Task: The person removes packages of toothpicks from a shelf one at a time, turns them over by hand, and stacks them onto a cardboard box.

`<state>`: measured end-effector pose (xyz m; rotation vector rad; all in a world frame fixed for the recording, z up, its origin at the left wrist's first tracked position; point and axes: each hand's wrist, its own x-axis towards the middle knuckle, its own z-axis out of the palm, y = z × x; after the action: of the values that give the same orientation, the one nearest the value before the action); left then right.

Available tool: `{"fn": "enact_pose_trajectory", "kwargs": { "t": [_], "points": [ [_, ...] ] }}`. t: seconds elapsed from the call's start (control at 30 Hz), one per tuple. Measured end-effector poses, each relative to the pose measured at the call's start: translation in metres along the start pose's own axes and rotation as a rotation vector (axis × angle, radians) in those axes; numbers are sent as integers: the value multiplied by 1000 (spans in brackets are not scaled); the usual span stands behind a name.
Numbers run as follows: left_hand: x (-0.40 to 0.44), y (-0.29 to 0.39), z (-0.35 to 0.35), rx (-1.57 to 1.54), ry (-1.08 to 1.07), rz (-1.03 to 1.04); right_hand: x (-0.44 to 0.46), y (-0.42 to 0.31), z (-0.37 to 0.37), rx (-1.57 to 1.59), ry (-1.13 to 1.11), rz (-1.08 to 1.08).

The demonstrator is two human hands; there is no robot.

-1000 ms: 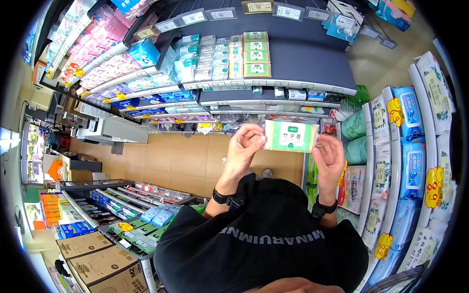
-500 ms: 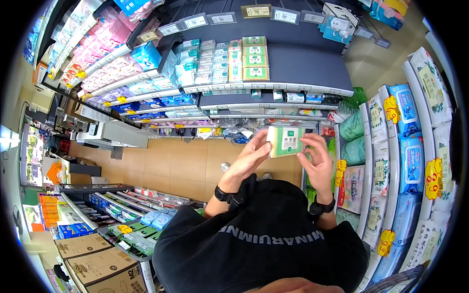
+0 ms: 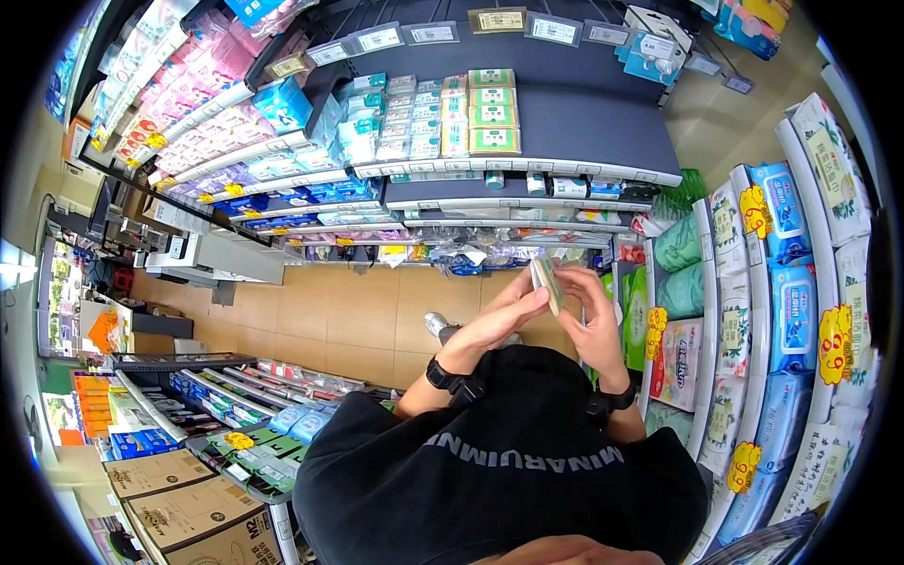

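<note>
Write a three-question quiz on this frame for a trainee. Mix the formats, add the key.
1. True or false: the packet is held up between the left hand and the right hand, clear of the shelf.

2. Pick one. The packet is turned so that the camera sees it:
A) front-on
B) nearly edge-on
C) not at all

3. Fill in: in the picture, the green-and-yellow packs sit to the ____ of the bare stretch of grey shelf.

Key: 1. True. 2. B. 3. Left.
</note>
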<state>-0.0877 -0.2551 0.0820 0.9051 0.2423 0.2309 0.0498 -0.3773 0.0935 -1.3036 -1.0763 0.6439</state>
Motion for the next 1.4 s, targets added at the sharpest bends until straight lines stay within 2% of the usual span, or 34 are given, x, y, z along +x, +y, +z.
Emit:
{"fn": "enact_pose_trajectory", "kwargs": {
  "t": [0.1, 0.23, 0.3, 0.6, 0.8, 1.1, 1.4],
  "points": [
    [5, -4, -1, 59, 58, 98, -3, 0, 2, -87, -32, 9],
    [9, -6, -4, 109, 170, 79, -6, -9, 2, -82, -82, 23],
    [9, -7, -1, 195, 263, 151, -9, -10, 5, 127, -24, 52],
    [16, -6, -8, 301, 398, 279, -11, 2, -9, 198, 187, 95],
    [12, -1, -8, 246, 400, 307, -9, 3, -17, 262, 321, 174],
    [3, 14, -8, 235, 333, 314, -8, -5, -17, 283, 301, 184],
    [2, 9, -20, 297, 363, 304, -11, -2, -15, 285, 278, 187]
  ]
}}
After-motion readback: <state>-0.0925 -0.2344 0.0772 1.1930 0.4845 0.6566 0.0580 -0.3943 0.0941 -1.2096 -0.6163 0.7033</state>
